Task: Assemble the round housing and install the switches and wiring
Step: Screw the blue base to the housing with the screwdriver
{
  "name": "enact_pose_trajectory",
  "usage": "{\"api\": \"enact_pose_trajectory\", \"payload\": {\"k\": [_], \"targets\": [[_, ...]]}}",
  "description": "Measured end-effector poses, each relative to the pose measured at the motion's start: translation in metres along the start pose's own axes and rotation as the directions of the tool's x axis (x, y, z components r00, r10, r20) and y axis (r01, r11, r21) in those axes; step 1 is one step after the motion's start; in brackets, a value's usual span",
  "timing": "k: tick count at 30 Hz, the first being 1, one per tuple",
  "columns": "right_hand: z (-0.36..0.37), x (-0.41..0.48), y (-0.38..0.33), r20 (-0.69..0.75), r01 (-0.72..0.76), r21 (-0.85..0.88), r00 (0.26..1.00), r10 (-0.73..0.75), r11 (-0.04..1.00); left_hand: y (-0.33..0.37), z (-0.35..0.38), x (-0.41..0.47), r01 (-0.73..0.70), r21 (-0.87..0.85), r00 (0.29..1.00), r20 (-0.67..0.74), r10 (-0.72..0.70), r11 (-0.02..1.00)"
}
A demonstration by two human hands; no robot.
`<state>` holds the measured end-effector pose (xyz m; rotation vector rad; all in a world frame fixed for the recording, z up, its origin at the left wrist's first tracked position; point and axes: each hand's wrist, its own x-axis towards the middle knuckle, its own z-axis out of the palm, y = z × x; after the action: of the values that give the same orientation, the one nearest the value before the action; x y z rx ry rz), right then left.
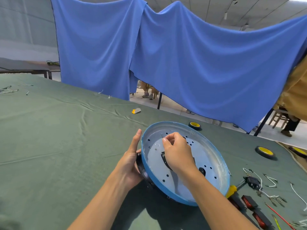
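The round blue housing lies tilted toward me on the green cloth, its pale inner plate dotted with holes. A black part shows under its left edge. My left hand cups that left edge, fingers straight and pressed against the rim. My right hand is inside the housing, fingertips pinched on a small screw standing over a hole near the far left of the plate. Red rocker switches and white wires lie to the right of the housing.
A yellow-handled screwdriver lies at the housing's right edge beside a black switch. Yellow-hubbed wheels sit at the back right. A small yellow-grey piece lies farther back. Blue cloth hangs behind the table.
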<state>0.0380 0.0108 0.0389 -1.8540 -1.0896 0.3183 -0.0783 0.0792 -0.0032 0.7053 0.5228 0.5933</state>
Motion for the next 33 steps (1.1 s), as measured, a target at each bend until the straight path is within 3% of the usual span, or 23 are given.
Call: {"api": "enact_pose_trajectory", "payload": {"k": [6,10,14,18,21,25,33], "targets": [[-0.006,0.012,-0.006,0.086,-0.071,-0.039,0.994,0.074,0.997,0.002,-0.011,0.003,0.043,-0.006,0.999,-0.017,-0.043,0.999],[-0.018,0.025,-0.02,0.149,0.106,-0.159,0.985,-0.082,0.982,0.001,-0.012,0.006,0.042,-0.01,0.998,-0.051,-0.043,0.999],[-0.024,0.04,-0.037,0.293,0.305,-0.196,0.925,-0.242,0.932,0.0,-0.012,0.007,0.021,-0.021,0.996,-0.088,-0.022,1.0],[-0.015,0.05,-0.037,0.379,0.32,-0.163,0.894,-0.24,0.933,-0.001,-0.014,0.009,0.008,-0.029,0.997,-0.08,-0.01,1.0],[-0.007,0.054,-0.032,0.391,0.294,-0.076,0.888,-0.243,0.953,-0.001,-0.015,0.011,0.002,-0.024,0.996,-0.088,-0.004,1.0],[-0.003,0.059,-0.028,0.341,0.361,-0.164,0.894,-0.291,0.918,0.0,-0.015,0.011,-0.001,-0.023,0.995,-0.097,-0.001,1.0],[-0.004,0.065,-0.022,0.422,0.428,-0.281,0.859,-0.29,0.859,-0.002,-0.014,0.014,0.009,0.007,0.995,-0.095,-0.008,1.0]]}}
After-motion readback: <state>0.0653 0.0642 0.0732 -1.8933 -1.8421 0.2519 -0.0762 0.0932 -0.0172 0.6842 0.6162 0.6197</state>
